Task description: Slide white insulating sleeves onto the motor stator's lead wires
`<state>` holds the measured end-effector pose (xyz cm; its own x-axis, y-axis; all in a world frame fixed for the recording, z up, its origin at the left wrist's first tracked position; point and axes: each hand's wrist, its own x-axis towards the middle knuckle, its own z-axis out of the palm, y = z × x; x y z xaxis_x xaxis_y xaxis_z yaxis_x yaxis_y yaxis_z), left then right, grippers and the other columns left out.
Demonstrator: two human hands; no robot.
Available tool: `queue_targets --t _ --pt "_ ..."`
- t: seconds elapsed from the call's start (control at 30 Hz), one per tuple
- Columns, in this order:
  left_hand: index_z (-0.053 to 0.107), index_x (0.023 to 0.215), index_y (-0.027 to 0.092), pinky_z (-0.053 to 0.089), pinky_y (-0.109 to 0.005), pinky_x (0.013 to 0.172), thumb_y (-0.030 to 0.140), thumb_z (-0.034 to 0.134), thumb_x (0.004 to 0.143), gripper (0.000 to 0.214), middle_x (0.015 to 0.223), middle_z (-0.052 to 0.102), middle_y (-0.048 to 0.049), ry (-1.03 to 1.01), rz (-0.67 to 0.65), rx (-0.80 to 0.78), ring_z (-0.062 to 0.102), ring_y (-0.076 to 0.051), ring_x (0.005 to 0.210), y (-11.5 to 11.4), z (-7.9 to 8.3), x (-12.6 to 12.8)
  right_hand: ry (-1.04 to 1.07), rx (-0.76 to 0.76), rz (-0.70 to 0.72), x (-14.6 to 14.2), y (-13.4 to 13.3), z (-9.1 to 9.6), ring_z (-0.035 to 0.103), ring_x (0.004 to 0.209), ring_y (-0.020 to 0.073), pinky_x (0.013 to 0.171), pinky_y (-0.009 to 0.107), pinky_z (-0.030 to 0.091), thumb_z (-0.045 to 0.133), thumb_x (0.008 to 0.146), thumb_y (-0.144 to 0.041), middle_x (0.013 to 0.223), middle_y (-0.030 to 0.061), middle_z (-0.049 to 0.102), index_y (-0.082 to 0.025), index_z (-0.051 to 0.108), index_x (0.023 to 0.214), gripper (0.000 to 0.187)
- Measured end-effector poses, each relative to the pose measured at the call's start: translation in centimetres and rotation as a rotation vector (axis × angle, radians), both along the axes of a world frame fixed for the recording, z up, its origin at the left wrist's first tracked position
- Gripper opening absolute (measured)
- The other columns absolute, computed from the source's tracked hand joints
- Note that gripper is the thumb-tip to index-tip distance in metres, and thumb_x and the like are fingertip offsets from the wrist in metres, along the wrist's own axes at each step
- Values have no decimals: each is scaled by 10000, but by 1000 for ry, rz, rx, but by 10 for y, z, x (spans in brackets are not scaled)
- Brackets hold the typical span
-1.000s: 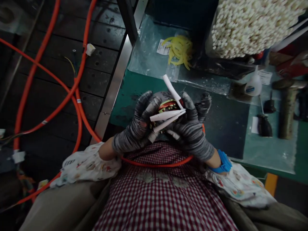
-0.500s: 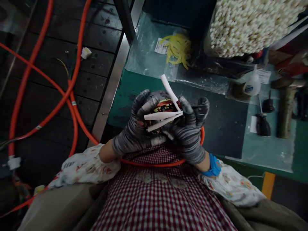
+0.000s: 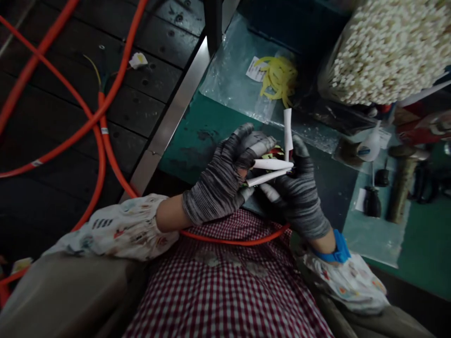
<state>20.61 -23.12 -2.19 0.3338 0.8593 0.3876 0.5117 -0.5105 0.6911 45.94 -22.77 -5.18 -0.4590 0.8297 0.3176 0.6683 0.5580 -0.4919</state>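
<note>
My left hand (image 3: pixel 220 176), in a grey striped glove, wraps round the left side of a bundle of coloured wires (image 3: pixel 276 153) on a rounded part that is mostly hidden. My gloved right hand (image 3: pixel 306 197) closes on the right side of the same bundle. White tubular sleeves (image 3: pixel 273 164) stick out between my hands: two point left, towards my left fingers, and one stands up beside my right fingers. An orange cable (image 3: pixel 239 242) curves across my checked apron just below my hands.
Thick orange cables (image 3: pixel 118 89) cross the dark slatted floor at left. On the green bench (image 3: pixel 183 145) lie yellow strips (image 3: pixel 278 77) on plastic, a big bundle of white tubes (image 3: pixel 384 56), a squeeze bottle (image 3: pixel 369 149), a screwdriver (image 3: pixel 372 202) and a hammer (image 3: pixel 400 188).
Both hands have shifted right with the wire bundle, relative to my body. The top white sleeve has swung from leaning left to nearly upright. The camera view has turned somewhat.
</note>
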Motion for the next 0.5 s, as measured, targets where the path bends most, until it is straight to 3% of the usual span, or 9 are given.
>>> queue_targets --t 0.1,0.23,0.37,0.5 --pt "532 1681 265 398 -626 1474 297 708 1004 700 1783 563 -102 18 -43 33 424 -380 1751 2 0 0 42 45 106 3 7 4 547 1623 407 1292 714 544 683 1108 -456 1750 76 545 -399 730 1542 441" --pt "568 1638 223 375 -646 1469 261 661 1008 637 1758 595 -119 27 -88 5 423 -385 1749 6 3 1 36 54 145 10 14 3 642 1505 378 1235 706 588 687 1117 -490 1516 78 722 -401 784 1457 365" --pt "604 1596 278 382 -603 1476 310 674 1030 571 1740 621 -80 12 -79 -30 450 -350 1739 9 9 3 -6 2 144 13 16 5 653 1492 372 1240 714 587 679 1118 -503 1435 67 764 -428 779 1462 366" --pt "561 1645 238 382 -621 1476 276 663 1018 637 1756 599 -112 29 -95 4 443 -379 1740 9 11 3 -51 18 66 8 10 5 628 1545 408 1230 699 611 647 1122 -590 1640 99 657 -381 753 1518 460"
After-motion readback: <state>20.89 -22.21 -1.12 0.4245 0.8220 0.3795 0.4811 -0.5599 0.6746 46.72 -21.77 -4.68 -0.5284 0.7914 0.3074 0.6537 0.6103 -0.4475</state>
